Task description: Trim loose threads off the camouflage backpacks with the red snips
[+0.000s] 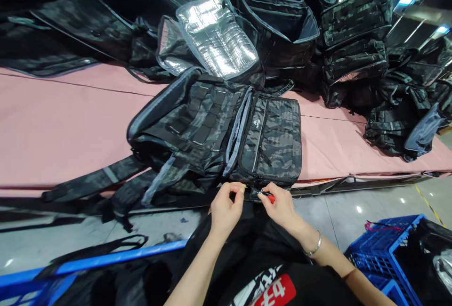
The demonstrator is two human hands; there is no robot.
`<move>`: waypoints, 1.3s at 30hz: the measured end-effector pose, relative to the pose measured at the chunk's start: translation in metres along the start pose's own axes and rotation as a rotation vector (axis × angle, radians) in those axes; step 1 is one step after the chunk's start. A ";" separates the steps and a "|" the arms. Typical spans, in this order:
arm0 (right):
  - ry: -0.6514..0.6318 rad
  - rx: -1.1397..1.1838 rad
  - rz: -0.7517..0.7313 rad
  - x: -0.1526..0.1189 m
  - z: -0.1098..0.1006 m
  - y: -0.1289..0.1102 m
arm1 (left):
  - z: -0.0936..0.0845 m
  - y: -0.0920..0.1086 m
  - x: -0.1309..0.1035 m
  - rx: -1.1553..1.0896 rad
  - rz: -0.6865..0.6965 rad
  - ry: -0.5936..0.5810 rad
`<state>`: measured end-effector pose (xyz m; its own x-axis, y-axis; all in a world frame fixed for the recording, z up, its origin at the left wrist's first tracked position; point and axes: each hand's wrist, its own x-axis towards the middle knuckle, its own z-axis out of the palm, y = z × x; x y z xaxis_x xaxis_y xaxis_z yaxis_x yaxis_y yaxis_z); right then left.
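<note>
A dark camouflage backpack (190, 122) lies on the pink-covered table, its main compartment open on the left. Its front panel (278, 141), with a zipped pocket and a small white logo, is spread to the right along a grey-edged opening. At the near edge of this panel, my left hand (227, 205) is closed in a pinch; what lies between its fingertips is too small to make out. Just to the right, my right hand (280, 205) is shut on a small red-handled tool (269, 196), its tip pointing left toward the left fingertips.
Several similar bags (282, 19) are piled along the back of the pink table (52, 122), one showing a silver lining (219, 37). Another bag (395, 122) sits at the right. Blue crates (391, 249) stand on the floor at right, and a blue rail (120, 254) at left.
</note>
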<state>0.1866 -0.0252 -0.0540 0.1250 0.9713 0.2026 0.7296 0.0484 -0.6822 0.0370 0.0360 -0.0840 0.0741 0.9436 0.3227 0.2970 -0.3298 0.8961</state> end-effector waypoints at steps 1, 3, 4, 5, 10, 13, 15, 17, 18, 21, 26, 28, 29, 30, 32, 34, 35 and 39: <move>0.000 0.015 -0.005 -0.001 -0.002 -0.001 | -0.002 -0.001 0.000 -0.022 -0.009 0.009; -0.046 0.048 -0.049 -0.007 -0.009 -0.003 | -0.006 0.001 -0.001 -0.078 -0.030 0.034; -0.082 0.063 -0.092 -0.011 -0.013 -0.003 | -0.009 0.002 -0.002 -0.111 -0.051 0.048; -0.119 0.076 -0.140 -0.016 -0.018 -0.003 | -0.012 0.005 -0.005 -0.150 -0.082 0.055; -0.086 0.191 -0.155 -0.043 -0.035 0.011 | -0.018 0.024 -0.013 -0.254 -0.141 -0.072; 0.090 0.286 0.036 -0.051 -0.035 0.033 | -0.011 0.034 -0.005 -0.124 -0.099 -0.124; 0.217 0.338 0.156 -0.053 -0.031 0.048 | -0.002 0.039 0.004 0.060 -0.058 -0.183; 0.303 0.385 0.225 -0.051 -0.023 0.062 | 0.007 0.042 0.010 0.307 0.021 -0.215; 0.325 0.412 0.245 -0.050 -0.019 0.066 | 0.011 0.042 0.011 0.420 0.068 -0.201; 0.311 0.507 0.312 -0.046 -0.004 0.074 | 0.016 0.039 0.009 0.595 0.227 -0.091; 0.276 0.547 0.413 -0.047 0.011 0.072 | 0.002 0.027 0.003 0.567 0.350 -0.053; 0.243 0.543 0.406 -0.050 0.014 0.070 | -0.008 0.021 0.002 0.538 0.303 -0.070; 0.224 0.539 0.396 -0.052 0.015 0.069 | -0.013 0.019 0.001 0.526 0.275 -0.083; 0.205 0.534 0.383 -0.054 0.016 0.067 | -0.017 0.016 0.000 0.518 0.249 -0.098; 0.156 0.526 0.346 -0.058 0.017 0.062 | -0.026 0.013 -0.003 0.499 0.208 -0.108; 0.092 0.500 0.299 -0.061 0.019 0.055 | -0.034 0.012 -0.005 0.475 0.180 -0.008; 0.057 0.479 0.271 -0.063 0.020 0.051 | -0.037 0.014 -0.004 0.457 0.182 0.090; -0.061 0.411 0.117 -0.067 0.029 0.038 | -0.051 0.034 0.015 0.463 0.454 0.317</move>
<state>0.1862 -0.0821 -0.1134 0.1418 0.9871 0.0737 0.3829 0.0139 -0.9237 -0.0004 0.0374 -0.0327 0.0268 0.6392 0.7686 0.6810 -0.5745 0.4541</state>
